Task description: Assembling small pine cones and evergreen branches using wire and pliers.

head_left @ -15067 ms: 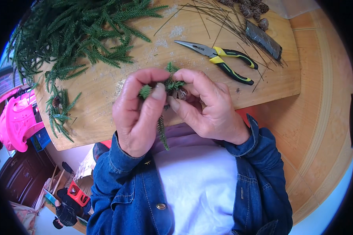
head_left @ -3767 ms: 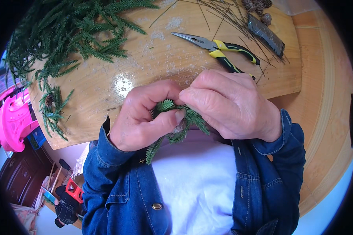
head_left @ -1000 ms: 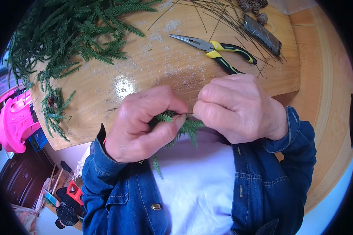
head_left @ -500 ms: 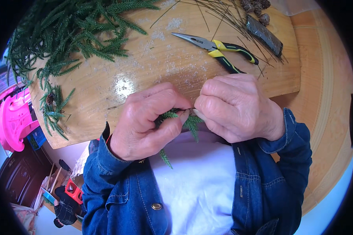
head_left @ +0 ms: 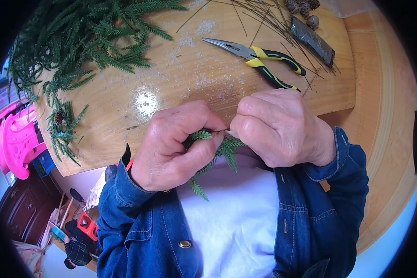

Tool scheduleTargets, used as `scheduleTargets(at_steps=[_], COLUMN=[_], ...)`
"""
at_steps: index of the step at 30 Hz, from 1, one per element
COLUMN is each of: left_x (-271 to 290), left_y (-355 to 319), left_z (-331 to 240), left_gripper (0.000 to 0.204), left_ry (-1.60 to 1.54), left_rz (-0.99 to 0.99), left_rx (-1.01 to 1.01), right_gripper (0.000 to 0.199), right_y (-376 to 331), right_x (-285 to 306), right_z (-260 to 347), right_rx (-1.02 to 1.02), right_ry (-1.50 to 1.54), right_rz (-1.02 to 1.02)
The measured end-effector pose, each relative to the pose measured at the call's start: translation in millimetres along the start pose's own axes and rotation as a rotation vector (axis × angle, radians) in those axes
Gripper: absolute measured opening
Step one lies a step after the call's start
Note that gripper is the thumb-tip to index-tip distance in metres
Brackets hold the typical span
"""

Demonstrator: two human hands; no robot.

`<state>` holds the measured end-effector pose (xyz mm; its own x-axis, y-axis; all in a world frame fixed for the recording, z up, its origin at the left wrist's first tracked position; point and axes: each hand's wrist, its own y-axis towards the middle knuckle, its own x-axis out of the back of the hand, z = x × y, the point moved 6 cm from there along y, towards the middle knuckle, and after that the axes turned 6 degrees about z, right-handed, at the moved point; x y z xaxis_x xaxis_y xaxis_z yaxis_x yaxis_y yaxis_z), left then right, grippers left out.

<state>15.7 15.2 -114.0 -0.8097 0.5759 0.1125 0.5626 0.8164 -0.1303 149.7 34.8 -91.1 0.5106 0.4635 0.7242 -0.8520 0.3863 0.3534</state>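
While both hands meet just off the near edge of the wooden table (head_left: 125,120), they pinch one small green conifer sprig (head_left: 217,150) between them, over the white shirt front. The left hand (head_left: 176,148) is curled around the sprig's left part, thumb and fingers pressed together on it; the right hand (head_left: 278,127) is closed too, its fingertips squeezed against the sprig where the two hands touch. The sprig's long axis runs slantwise, from the meeting fingertips down and to the left, with a feathery tip poking out below the left hand towards the person's chest. Most of its middle is hidden inside the left hand.

On the table there is one pair of pliers (head_left: 259,62) with yellow-and-black handles, lying towards the far right corner, jaws pointing left along the far edge, handles towards the right hand. Behind it lies one dark flat bundle (head_left: 312,39) amid many thin, straight needle-like stalks (head_left: 264,21), too many to count, and a few brown cones (head_left: 303,7) sit at the far edge; their number is unclear. A large heap of green branches (head_left: 83,41) covers the far left corner and trails down the left edge, where one small cone (head_left: 59,118) sits among the twigs. Pale dust speckles the middle of the table.

Left of the table stands one pink plastic chair (head_left: 16,146). Nothing lies between the hands and the pliers.
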Motion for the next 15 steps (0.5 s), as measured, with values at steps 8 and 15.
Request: scheduleTargets(at_steps=[8, 15], left_x=[-6.0, -7.7], left_y=[-1.7, -1.7], left_z=[6.0, 7.8], left_gripper=[0.009, 0.007], left_ry=[0.009, -0.107], left_rz=[-0.031, -0.053], left_rx=[0.073, 0.126], right_gripper=[0.017, 0.013], right_y=[-7.6, -18.5], right_x=[-4.2, 9.3], right_z=[-3.4, -7.3], right_rx=[-0.035, -0.119], right_ry=[-0.013, -0.019], right_rz=[0.018, 0.001])
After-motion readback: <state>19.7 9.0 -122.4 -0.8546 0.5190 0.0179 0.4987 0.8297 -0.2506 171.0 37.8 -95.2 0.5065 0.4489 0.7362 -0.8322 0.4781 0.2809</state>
